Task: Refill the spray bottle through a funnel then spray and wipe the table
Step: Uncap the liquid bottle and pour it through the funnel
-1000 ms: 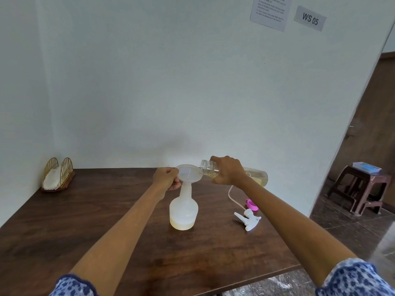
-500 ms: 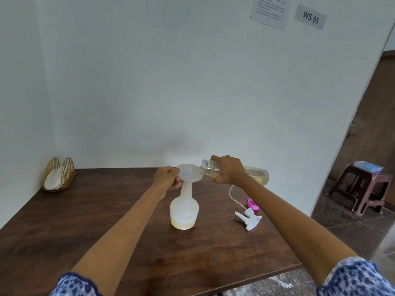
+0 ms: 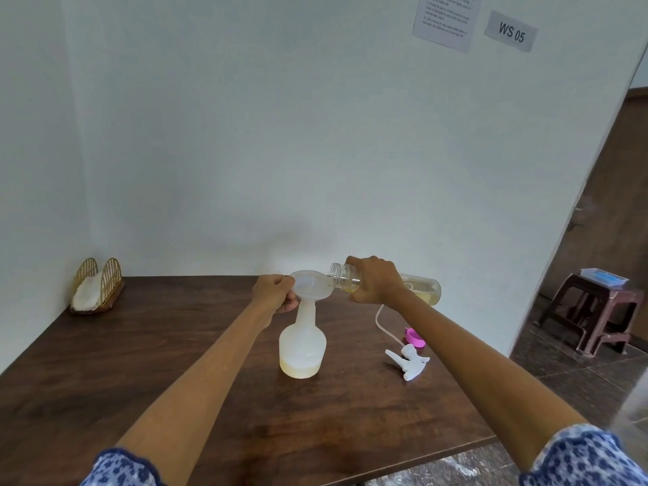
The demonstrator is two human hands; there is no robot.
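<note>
A white translucent spray bottle (image 3: pixel 303 345) stands upright mid-table with a shallow layer of yellowish liquid at its bottom. A pale funnel (image 3: pixel 312 285) sits in its neck. My left hand (image 3: pixel 275 293) pinches the funnel's left rim. My right hand (image 3: pixel 373 279) grips a clear refill bottle (image 3: pixel 420 288) of yellowish liquid, tipped almost level, its open threaded mouth over the funnel's right edge. The white trigger sprayer head (image 3: pixel 408 360) with its thin tube lies on the table to the right.
A pink cap (image 3: pixel 414 337) lies beside the sprayer head. A wire holder with a white cloth (image 3: pixel 94 289) stands at the table's back left corner. The brown table (image 3: pixel 140 380) meets white walls behind and left. A brown stool (image 3: pixel 592 310) stands on the floor at right.
Nothing has visibly changed apart from a slight shift of the view; both hands hold their places at the funnel.
</note>
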